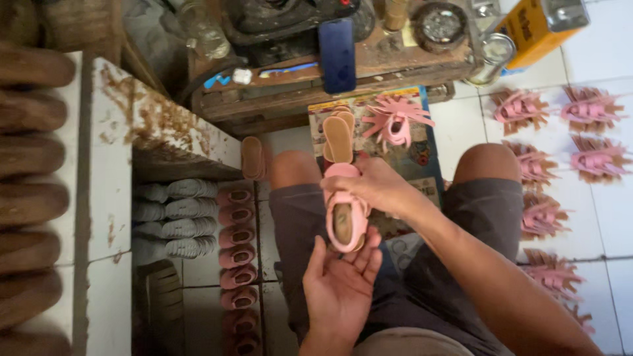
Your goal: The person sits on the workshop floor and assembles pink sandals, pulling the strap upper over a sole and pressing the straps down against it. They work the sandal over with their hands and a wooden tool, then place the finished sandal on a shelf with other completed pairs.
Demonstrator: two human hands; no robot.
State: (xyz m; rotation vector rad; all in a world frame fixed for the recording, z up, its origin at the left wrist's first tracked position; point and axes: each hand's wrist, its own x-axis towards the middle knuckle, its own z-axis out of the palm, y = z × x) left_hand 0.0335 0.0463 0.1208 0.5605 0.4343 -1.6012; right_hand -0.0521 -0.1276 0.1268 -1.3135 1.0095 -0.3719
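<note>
My right hand (377,186) grips the top of a small pink sandal (344,217) with a tan insole, held upright between my knees. My left hand (339,285) lies palm up just below it, fingers spread, fingertips touching the sandal's heel end. Just beyond the sandal a couple of tan soles (338,137) are stacked on a printed sheet (415,155), beside a pink upper with splayed tabs (395,122).
A column of finished pink sandals (236,254) lies on the floor at left, next to grey shoe forms (177,219). A white stained shelf (109,165) stands left. More pink uppers (534,165) cover the tiles at right. A wooden bench (343,72) with a dark phone (337,53) stands ahead.
</note>
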